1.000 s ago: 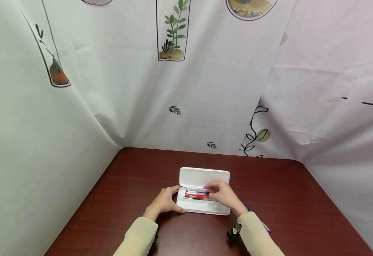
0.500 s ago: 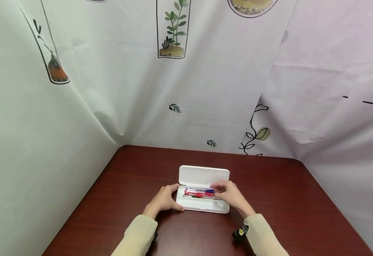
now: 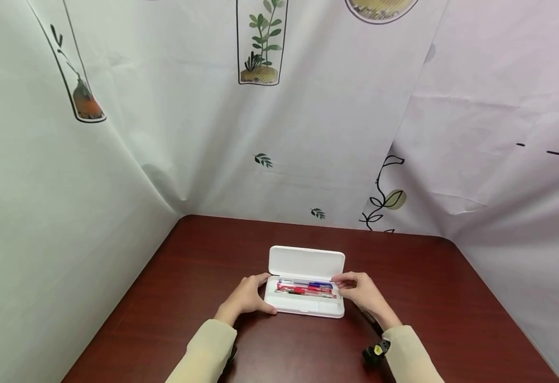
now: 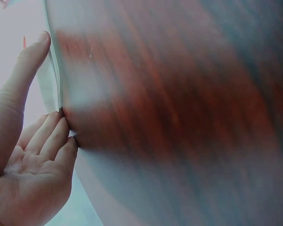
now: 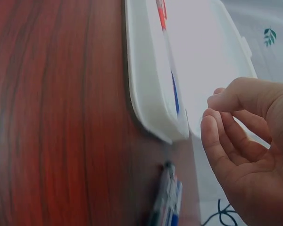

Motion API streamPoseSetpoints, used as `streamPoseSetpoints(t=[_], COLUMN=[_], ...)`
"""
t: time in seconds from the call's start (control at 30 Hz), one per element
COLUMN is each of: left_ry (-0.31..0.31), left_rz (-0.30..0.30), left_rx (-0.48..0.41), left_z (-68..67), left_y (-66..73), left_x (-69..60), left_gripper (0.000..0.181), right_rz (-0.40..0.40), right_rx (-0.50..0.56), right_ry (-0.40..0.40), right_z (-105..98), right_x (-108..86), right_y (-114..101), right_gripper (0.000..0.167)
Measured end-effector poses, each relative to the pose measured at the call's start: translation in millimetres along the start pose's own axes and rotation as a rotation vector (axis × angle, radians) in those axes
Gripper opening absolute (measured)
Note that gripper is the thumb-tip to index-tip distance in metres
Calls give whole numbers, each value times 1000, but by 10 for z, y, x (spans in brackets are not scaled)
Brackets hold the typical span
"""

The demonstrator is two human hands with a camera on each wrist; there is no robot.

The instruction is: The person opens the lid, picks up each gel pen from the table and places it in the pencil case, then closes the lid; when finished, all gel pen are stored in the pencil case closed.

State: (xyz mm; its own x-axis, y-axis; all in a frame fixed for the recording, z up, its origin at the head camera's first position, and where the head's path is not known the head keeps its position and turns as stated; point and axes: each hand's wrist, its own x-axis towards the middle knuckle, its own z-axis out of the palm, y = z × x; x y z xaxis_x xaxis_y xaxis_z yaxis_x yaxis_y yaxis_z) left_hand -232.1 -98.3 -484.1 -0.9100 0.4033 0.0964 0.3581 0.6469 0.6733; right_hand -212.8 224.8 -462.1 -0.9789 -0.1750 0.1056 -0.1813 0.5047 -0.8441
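A white pencil case point(image 3: 303, 306) lies on the table with its lid point(image 3: 306, 261) raised behind it. Several pens point(image 3: 305, 289), with red and blue parts, lie lengthwise in its tray. My left hand point(image 3: 246, 298) grips the left end, thumb on the front edge and fingers towards the hinge side; the left wrist view shows that hand point(image 4: 37, 155) against the rim. At the right end hovers my right hand point(image 3: 363, 292). In the right wrist view, this hand point(image 5: 247, 136) has loosely bent fingers, thumb near the fingertips, and nothing visible between them.
More pens point(image 5: 167, 197) lie on the table off the case's right end, mostly hidden by my right arm in the head view. The dark red table point(image 3: 212, 250) meets a patterned cloth wall point(image 3: 279, 186) at the back.
My right hand has moved right along the tray to the case's right end and come off the pens, so more of them show. The left hand has stayed put.
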Motion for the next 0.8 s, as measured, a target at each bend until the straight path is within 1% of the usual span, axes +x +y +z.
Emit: streamPoseSetpoints(t=[0.13,0.3,0.53,0.7,0.8], left_ry=[1,3,3,-1,-6], left_rz=[-5,-7,-7,-19,-17], left_rx=[-9,-3,10,-1,-1], left_z=[-4,-5,-14,-7,-2], left_y=[13,17,9,14,26], left_x=[1,2,13,10,0], left_gripper=[92,92,93,92,91], right_rz=[2,38,67,84,97], right_rx=[-9,-71,-138,-139,-120], right_ry=[11,26,49,47,45], right_z=[-127,-262,-368,-402,-421], right_x=[-50,-111,-193,-287,-343], right_y=[30,85,194,253,295], right_gripper=[26,26,26,25,26])
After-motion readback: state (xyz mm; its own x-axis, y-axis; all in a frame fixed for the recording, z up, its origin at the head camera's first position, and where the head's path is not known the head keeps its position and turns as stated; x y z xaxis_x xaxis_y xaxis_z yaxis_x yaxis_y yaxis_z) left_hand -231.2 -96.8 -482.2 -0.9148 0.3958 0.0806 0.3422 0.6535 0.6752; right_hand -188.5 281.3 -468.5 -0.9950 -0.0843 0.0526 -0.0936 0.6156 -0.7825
